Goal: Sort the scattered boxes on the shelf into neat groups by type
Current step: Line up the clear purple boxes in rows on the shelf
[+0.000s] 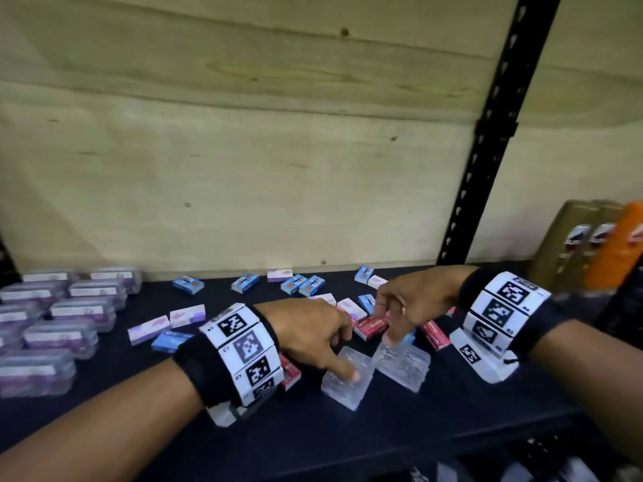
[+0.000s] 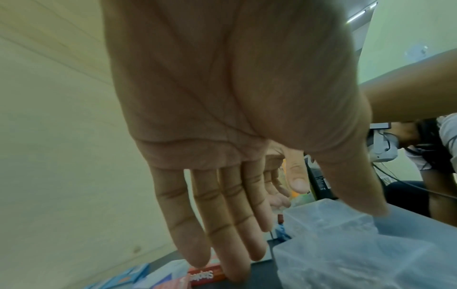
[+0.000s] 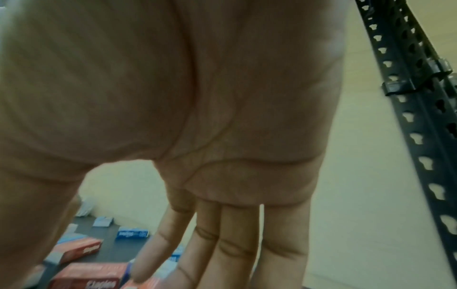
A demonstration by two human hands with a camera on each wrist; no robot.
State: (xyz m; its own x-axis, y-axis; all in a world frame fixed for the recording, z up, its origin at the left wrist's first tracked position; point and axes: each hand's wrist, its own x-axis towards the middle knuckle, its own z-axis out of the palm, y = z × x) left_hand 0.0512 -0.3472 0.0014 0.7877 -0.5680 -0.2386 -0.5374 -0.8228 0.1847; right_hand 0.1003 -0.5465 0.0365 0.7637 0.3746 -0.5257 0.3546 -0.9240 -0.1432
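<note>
Two clear plastic boxes lie side by side mid-shelf, the left clear box (image 1: 348,380) (image 2: 346,250) and the right clear box (image 1: 403,365). My left hand (image 1: 334,346) hovers over the left one with its thumb tip resting on the lid; its fingers (image 2: 222,224) are straight. My right hand (image 1: 391,321) points down, one fingertip touching the far corner of the right clear box; its fingers (image 3: 235,244) hang straight above red staple boxes (image 3: 91,273) (image 1: 370,327). Neither hand grips anything.
Purple-filled clear boxes (image 1: 69,318) stand grouped at the left. Blue boxes (image 1: 188,285) and white-purple boxes (image 1: 188,314) lie scattered toward the plywood back wall. A black perforated post (image 1: 487,133) rises at the right, with brown and orange cartons (image 1: 591,252) beyond it.
</note>
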